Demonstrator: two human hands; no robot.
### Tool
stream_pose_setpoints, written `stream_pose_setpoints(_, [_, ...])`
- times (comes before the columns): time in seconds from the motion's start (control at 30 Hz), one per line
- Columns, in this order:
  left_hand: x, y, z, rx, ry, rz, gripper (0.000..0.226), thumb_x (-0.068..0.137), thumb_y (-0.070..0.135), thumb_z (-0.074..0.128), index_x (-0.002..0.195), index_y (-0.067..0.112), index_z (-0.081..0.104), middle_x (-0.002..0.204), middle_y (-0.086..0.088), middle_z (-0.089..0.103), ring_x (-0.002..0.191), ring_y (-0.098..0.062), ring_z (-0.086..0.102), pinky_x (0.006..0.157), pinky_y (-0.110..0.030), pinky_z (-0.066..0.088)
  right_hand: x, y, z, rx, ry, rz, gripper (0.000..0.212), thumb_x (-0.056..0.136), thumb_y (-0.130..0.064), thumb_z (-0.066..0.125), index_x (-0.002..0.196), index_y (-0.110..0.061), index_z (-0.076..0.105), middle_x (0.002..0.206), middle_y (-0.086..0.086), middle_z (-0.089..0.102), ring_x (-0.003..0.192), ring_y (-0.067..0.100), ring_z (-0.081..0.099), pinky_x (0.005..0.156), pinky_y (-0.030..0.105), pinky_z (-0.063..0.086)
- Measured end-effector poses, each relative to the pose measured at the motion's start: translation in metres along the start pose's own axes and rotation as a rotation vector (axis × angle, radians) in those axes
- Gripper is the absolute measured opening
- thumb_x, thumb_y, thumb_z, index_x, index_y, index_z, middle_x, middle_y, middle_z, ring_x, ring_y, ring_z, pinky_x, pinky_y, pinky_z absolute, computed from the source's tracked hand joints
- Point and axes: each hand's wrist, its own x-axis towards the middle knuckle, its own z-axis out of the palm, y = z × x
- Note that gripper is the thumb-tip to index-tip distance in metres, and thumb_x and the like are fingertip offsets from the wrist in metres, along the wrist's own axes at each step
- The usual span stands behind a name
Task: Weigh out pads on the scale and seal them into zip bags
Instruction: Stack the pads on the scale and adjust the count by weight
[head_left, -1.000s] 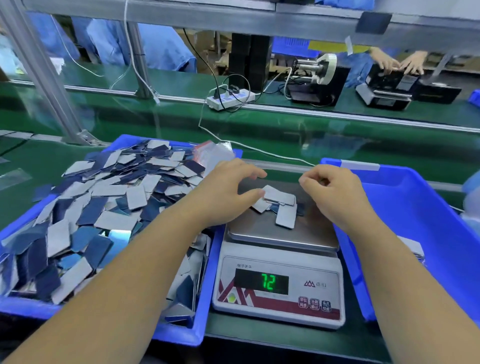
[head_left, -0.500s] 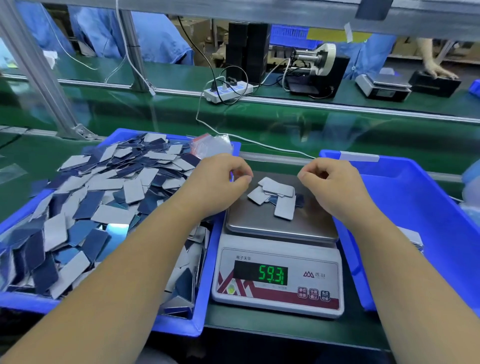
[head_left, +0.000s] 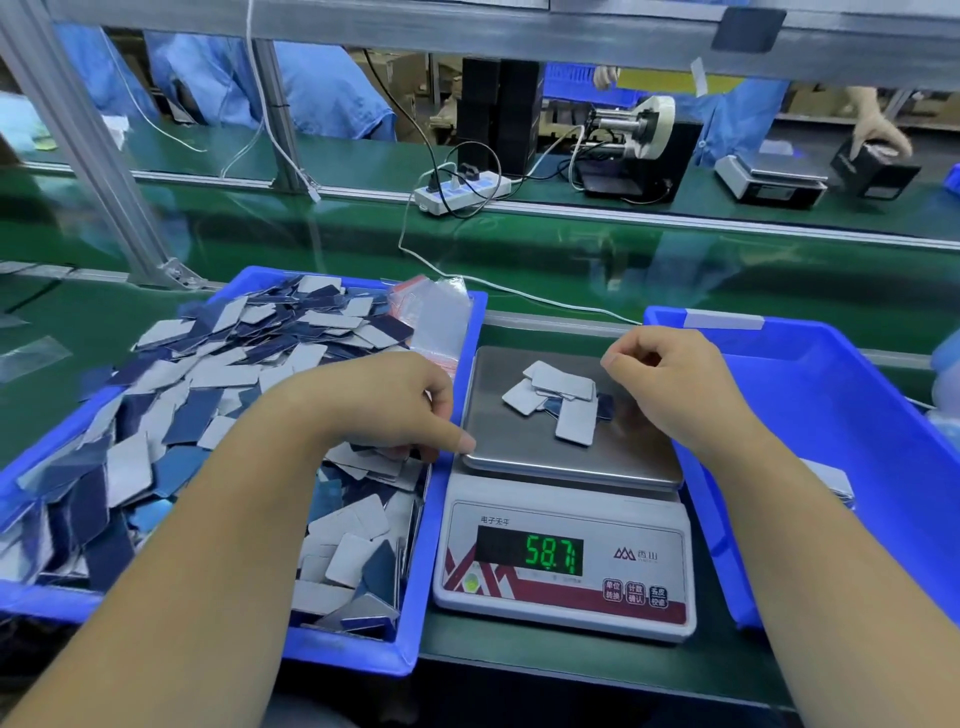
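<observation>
Head view: a person's two bare forearms reach over a green bench toward a white digital scale with a steel pan (head_left: 569, 467).
Pads on pan: a small heap of grey and dark-blue rectangular pads (head_left: 561, 400) lies near the pan's middle; the green display (head_left: 550, 552) seems to read 58.7.
Left hand (head_left: 395, 410): over the near right corner of the blue plastic bin of loose pads (head_left: 410, 660), fingers curled down among the pads, thumb reaching to the pan's edge; whether it pinches a pad cannot be told.
Right hand (head_left: 670, 379): above the pan's right side, fingers loosely curled, holding nothing visible.
Key relation: the heap sits between the hands, at about 3 o'clock from the left and 9 o'clock from the right, which is nearer.
Zip bags: clear red-striped bags (head_left: 436, 317) at 12 o'clock from the left hand, in the bin's far corner.
Step judged: weighing not yet settled.
</observation>
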Motion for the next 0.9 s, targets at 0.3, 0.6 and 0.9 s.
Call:
stream_pose_setpoints(0.3, [0.011, 0.024, -0.008, 0.117, 0.222, 0.078, 0.019, 0.082, 0.047, 0.073, 0.076, 0.031, 0.065, 0.063, 0.018, 0.061, 0.052, 0.003, 0.053, 0.055, -0.023, 0.038, 0.000, -0.002, 0.002, -0.107, -0.060, -0.015, 0.012, 0.087, -0.025, 0.066, 0.076, -0.029, 0.070, 0.064, -0.018, 0.065, 0.065, -0.006, 0.055, 0.054, 0.015, 0.037])
stream_pose_setpoints(0.6, [0.044, 0.061, -0.006, 0.195, 0.241, 0.242, 0.038, 0.096, 0.031, 0.062, 0.133, 0.034, 0.059, 0.124, 0.011, 0.063, 0.090, -0.003, 0.056, 0.071, -0.013, 0.037, 0.003, 0.001, 0.001, -0.177, -0.099, -0.063, 0.007, 0.086, -0.032, 0.073, 0.091, -0.035, 0.068, 0.091, -0.015, 0.064, 0.080, -0.020, 0.049, 0.064, 0.002, 0.038])
stream_pose_setpoints(0.9, [0.054, 0.061, 0.016, 0.262, 0.224, 0.309, 0.027, 0.095, 0.039, 0.065, 0.118, 0.026, 0.070, 0.112, 0.004, 0.066, 0.097, -0.017, 0.056, 0.083, -0.028, 0.045, 0.003, 0.004, 0.005, -0.181, -0.166, -0.099, 0.017, 0.083, -0.042, 0.074, 0.098, -0.034, 0.072, 0.093, -0.014, 0.062, 0.088, -0.002, 0.056, 0.074, 0.020, 0.041])
